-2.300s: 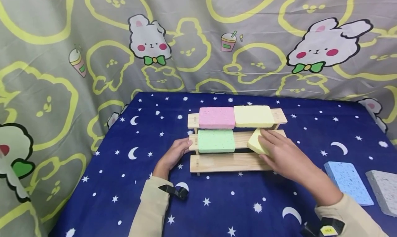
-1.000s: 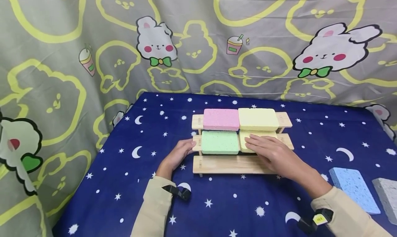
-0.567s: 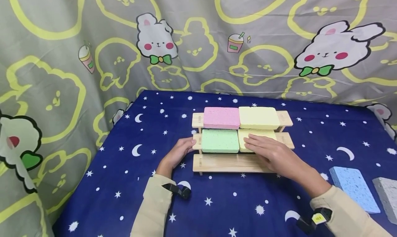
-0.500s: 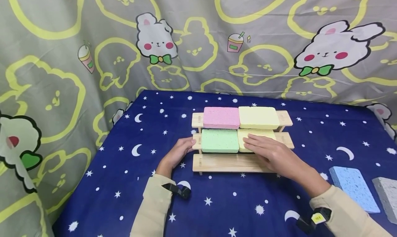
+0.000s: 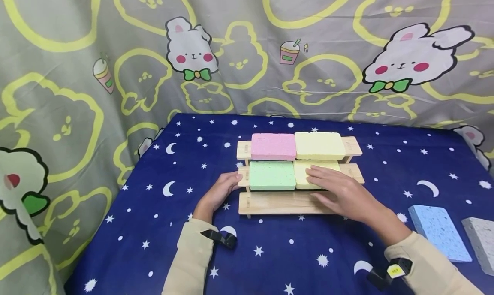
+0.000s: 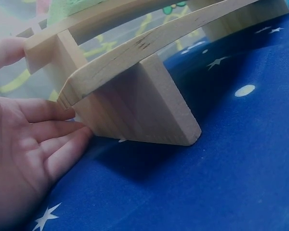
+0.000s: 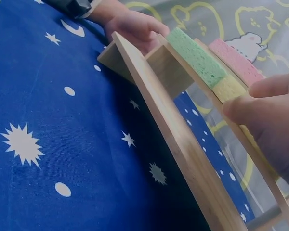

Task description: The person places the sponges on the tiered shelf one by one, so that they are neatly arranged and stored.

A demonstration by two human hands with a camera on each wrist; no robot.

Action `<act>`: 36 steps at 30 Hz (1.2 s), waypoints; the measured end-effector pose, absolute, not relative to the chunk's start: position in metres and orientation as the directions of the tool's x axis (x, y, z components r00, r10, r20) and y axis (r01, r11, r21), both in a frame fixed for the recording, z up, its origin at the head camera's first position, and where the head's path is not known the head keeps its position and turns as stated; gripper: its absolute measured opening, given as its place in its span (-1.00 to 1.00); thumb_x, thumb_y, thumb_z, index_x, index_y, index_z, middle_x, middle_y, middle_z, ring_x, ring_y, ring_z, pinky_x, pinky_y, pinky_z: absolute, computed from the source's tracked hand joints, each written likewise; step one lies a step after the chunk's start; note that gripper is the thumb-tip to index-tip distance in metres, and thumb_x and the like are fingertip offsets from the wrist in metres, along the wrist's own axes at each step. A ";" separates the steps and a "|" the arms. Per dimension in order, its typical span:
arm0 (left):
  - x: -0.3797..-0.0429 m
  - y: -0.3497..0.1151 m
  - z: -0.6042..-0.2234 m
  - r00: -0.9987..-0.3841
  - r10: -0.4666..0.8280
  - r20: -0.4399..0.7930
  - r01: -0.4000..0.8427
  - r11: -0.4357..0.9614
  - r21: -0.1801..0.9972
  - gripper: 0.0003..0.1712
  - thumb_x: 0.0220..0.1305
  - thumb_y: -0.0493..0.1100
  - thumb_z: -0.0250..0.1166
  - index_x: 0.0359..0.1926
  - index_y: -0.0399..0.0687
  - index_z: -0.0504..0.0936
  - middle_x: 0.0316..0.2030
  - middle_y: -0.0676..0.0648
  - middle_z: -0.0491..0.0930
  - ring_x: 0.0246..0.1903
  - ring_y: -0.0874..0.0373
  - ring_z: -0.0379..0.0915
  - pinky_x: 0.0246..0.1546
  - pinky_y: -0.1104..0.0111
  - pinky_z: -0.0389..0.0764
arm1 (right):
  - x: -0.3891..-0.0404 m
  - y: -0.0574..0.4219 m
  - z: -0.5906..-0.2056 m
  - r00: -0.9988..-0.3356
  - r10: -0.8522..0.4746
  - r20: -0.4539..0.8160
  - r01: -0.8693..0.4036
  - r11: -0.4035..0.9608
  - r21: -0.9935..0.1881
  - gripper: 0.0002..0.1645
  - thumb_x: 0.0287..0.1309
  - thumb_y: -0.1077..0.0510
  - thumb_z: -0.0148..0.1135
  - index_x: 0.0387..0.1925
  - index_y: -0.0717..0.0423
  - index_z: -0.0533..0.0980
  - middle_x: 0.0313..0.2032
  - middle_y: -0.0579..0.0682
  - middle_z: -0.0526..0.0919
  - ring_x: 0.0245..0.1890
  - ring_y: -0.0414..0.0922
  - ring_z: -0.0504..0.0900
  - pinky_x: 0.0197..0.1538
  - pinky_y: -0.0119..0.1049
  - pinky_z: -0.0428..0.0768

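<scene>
I've got my left hand point(image 5: 221, 190) clamped on the wooden rack's point(image 5: 283, 203) nine-o'clock end; right hand point(image 5: 344, 193), grip apart, angles from four o'clock onto the middle tier's pale, rectangular yellow sponge point(image 5: 301, 175), at the green sponge's point(image 5: 272, 175) three o'clock.

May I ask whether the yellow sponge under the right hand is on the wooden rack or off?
On: the yellow sponge lies flat on the rack's middle tier, beside the green sponge.

six sponges point(image 5: 272, 175), one rack point(image 5: 278, 203), two hands point(image 5: 221, 191)
</scene>
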State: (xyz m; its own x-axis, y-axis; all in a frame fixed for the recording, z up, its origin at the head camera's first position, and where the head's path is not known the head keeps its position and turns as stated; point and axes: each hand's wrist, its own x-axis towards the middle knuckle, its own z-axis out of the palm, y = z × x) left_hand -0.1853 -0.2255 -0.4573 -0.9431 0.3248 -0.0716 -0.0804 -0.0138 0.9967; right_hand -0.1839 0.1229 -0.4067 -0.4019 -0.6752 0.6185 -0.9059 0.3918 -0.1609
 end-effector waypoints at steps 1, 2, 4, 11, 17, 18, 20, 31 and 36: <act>-0.185 -0.225 -0.457 -0.943 0.325 -0.070 -0.079 -0.013 0.997 -0.40 0.36 -0.14 -0.06 0.23 -0.59 0.25 0.19 -0.47 0.34 0.00 0.31 0.47 0.22 0.29 0.42 | -0.184 0.125 -0.407 -0.415 -0.664 0.622 -0.899 0.403 -0.169 -0.49 0.27 -0.10 0.08 0.02 0.19 0.57 0.08 0.10 0.59 0.11 0.05 0.52 0.38 -0.43 0.19; -0.185 -0.225 -0.457 -0.943 0.327 -0.068 -0.076 -0.011 0.997 -0.40 0.36 -0.15 -0.06 0.22 -0.60 0.25 0.19 -0.47 0.34 0.00 0.31 0.47 0.22 0.29 0.42 | -0.183 0.126 -0.408 -0.432 -0.655 0.620 -0.891 0.414 -0.184 -0.50 0.24 -0.09 0.12 0.01 0.20 0.58 0.07 0.11 0.59 0.11 0.06 0.52 0.38 -0.43 0.19; -0.184 -0.225 -0.457 -0.942 0.328 -0.064 -0.073 -0.015 0.997 -0.42 0.36 -0.16 -0.07 0.22 -0.59 0.26 0.18 -0.48 0.34 -0.02 0.32 0.48 0.21 0.30 0.43 | -0.182 0.131 -0.409 -0.467 -0.636 0.615 -0.874 0.440 -0.209 -0.52 0.15 -0.04 0.22 -0.01 0.20 0.59 0.07 0.11 0.59 0.11 0.06 0.52 0.38 -0.41 0.21; -0.186 -0.226 -0.460 -0.938 0.343 -0.052 -0.065 -0.025 0.998 -0.39 0.35 -0.13 -0.06 0.22 -0.60 0.26 0.18 -0.49 0.34 -0.01 0.30 0.48 0.21 0.31 0.43 | -0.181 0.145 -0.414 -0.525 -0.559 0.642 -0.825 0.519 -0.223 -0.51 0.16 -0.06 0.20 -0.01 0.20 0.59 0.06 0.13 0.59 0.13 0.03 0.51 0.36 -0.40 0.24; -0.187 -0.226 -0.459 -0.937 0.344 -0.056 -0.066 -0.017 0.998 -0.38 0.34 -0.12 -0.06 0.23 -0.59 0.25 0.18 -0.48 0.34 0.00 0.30 0.48 0.22 0.30 0.42 | -0.177 0.153 -0.418 -0.578 -0.503 0.642 -0.786 0.554 -0.274 -0.44 0.28 -0.14 0.03 -0.01 0.24 0.58 0.07 0.16 0.58 0.17 -0.03 0.48 0.36 -0.51 0.19; -0.186 -0.225 -0.459 -0.937 0.345 -0.057 -0.066 -0.017 0.998 -0.38 0.35 -0.12 -0.06 0.23 -0.59 0.25 0.18 -0.48 0.34 0.00 0.30 0.48 0.22 0.29 0.42 | -0.177 0.155 -0.418 -0.586 -0.497 0.640 -0.781 0.557 -0.283 -0.44 0.28 -0.14 0.03 -0.01 0.25 0.58 0.07 0.17 0.58 0.19 -0.05 0.47 0.35 -0.52 0.18; -0.186 -0.225 -0.459 -0.937 0.345 -0.059 -0.069 -0.017 0.997 -0.38 0.35 -0.12 -0.06 0.23 -0.59 0.25 0.19 -0.48 0.34 0.00 0.30 0.48 0.22 0.29 0.42 | -0.176 0.156 -0.418 -0.585 -0.481 0.653 -0.780 0.556 -0.288 -0.45 0.29 -0.12 0.02 -0.02 0.26 0.58 0.06 0.17 0.59 0.20 -0.09 0.46 0.34 -0.55 0.18; -0.186 -0.226 -0.459 -0.938 0.343 -0.057 -0.069 -0.022 0.997 -0.38 0.35 -0.11 -0.05 0.23 -0.57 0.27 0.19 -0.47 0.33 0.02 0.28 0.46 0.23 0.29 0.41 | -0.171 0.167 -0.423 -0.628 -0.404 0.665 -0.737 0.583 -0.342 -0.58 0.23 0.03 0.13 -0.05 0.28 0.58 0.06 0.18 0.58 0.22 -0.32 0.39 0.30 -0.63 0.18; -0.188 -0.226 -0.460 -0.938 0.342 -0.061 -0.072 -0.019 0.997 -0.39 0.34 -0.12 -0.05 0.22 -0.58 0.27 0.18 -0.47 0.34 0.00 0.29 0.47 0.21 0.31 0.43 | -0.169 0.172 -0.425 -0.632 -0.361 0.686 -0.721 0.597 -0.351 -0.59 0.20 0.03 0.17 -0.08 0.26 0.61 0.03 0.20 0.60 0.21 -0.35 0.39 0.28 -0.64 0.21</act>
State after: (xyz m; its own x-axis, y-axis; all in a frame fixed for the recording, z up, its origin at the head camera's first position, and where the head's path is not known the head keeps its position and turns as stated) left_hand -0.1877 -0.2265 -0.4595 -0.9378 0.3418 -0.0613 -0.0722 -0.0191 0.9972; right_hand -0.1691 0.1718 -0.4250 -0.6322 -0.3605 0.6858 -0.7214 0.5970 -0.3511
